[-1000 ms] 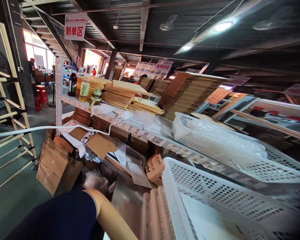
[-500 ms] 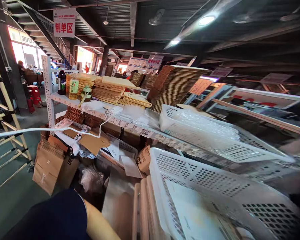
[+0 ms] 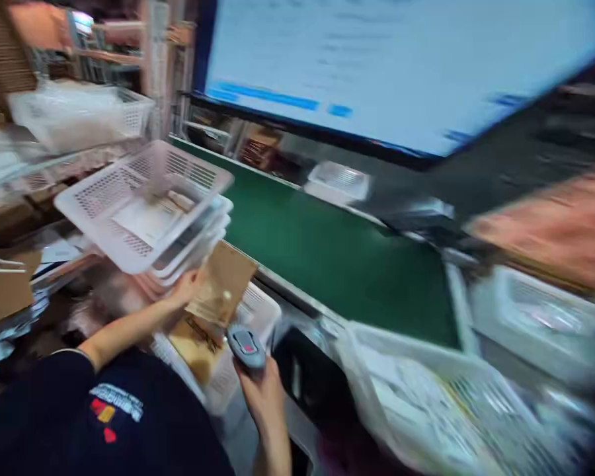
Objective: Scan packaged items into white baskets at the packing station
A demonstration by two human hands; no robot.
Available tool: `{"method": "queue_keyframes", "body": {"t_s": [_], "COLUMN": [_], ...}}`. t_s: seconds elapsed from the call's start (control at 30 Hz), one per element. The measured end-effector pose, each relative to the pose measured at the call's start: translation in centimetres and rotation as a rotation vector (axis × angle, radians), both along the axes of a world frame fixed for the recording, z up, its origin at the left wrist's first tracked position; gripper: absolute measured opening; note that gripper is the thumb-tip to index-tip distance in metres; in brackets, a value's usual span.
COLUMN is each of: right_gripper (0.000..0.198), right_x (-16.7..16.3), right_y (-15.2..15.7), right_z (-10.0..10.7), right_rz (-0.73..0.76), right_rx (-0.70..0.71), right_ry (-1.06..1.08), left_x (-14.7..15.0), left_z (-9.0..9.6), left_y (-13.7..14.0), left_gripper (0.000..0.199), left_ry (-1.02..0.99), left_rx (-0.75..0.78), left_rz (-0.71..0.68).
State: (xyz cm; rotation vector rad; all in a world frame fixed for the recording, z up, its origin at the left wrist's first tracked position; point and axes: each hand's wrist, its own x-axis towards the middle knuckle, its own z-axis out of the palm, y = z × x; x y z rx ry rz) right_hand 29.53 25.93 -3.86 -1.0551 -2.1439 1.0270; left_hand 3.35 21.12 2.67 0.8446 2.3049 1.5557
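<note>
I've room over the flat green belt (image 3: 322, 248); stacked white perforated plastic baskets (image 3: 102, 195) block left, wide black-framed monitor (image 3: 377, 73) blocks high, far side.

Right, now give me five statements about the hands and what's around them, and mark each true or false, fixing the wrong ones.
1. The right hand holds a grey handheld device. True.
2. The left hand holds a drinks bottle. False: it holds a flat brown package.
3. A green belt stretches beyond the hands. True.
4. The stacked white baskets stand to the right of the screen in this view. False: they are to its left and lower down.
5. The screen is lit, with blue bars along its lower part. True.
</note>
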Motion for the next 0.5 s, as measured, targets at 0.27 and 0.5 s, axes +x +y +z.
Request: {"method": "queue_keyframes", "body": {"t_s": [0.27,0.5], "right_gripper": [0.05,0.055], "right_x": [2.9,3.1], "right_y": [-3.0,-5.0], "right_z": [0.5,-0.9], "right_rz": [-0.164,-0.175], "right_rx": [-0.146,-0.185], "right_ry": [-0.079,-0.091], "left_x": [-1.9,-1.8], "left_z": [-4.4,-4.8], "left_y": [2.8,2.7], "left_gripper": [0.038,0.04], "left_ry": [-0.272,-0.261], "left_rx": [0.05,0.034], "left_rz": [-0.399,-0.408]}}
